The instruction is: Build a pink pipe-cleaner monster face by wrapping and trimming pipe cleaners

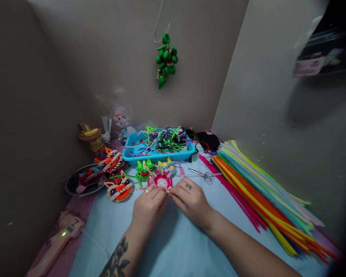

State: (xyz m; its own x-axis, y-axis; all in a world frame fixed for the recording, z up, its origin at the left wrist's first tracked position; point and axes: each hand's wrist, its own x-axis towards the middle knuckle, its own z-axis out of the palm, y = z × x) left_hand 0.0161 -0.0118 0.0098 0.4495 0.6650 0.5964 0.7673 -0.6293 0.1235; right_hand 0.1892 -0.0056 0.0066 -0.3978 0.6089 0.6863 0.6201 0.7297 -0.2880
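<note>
Between my two hands is a round pink pipe-cleaner piece with a darker pink ring, a pale centre and short ends sticking up. My left hand pinches its lower left edge, fingers closed. On the lower right edge my right hand pinches too, fingertips close to the left ones. Just behind it sit a green pipe-cleaner animal face and a yellow and blue one. An orange and cream pipe-cleaner face lies left of my left hand. My fingertips hide the near rim of the pink piece.
A blue tray of pipe-cleaner scraps stands behind. Scissors lie right of my hands, near long coloured pipe cleaners. At left are a dark bowl and a pink device with a green light. A green bundle hangs above.
</note>
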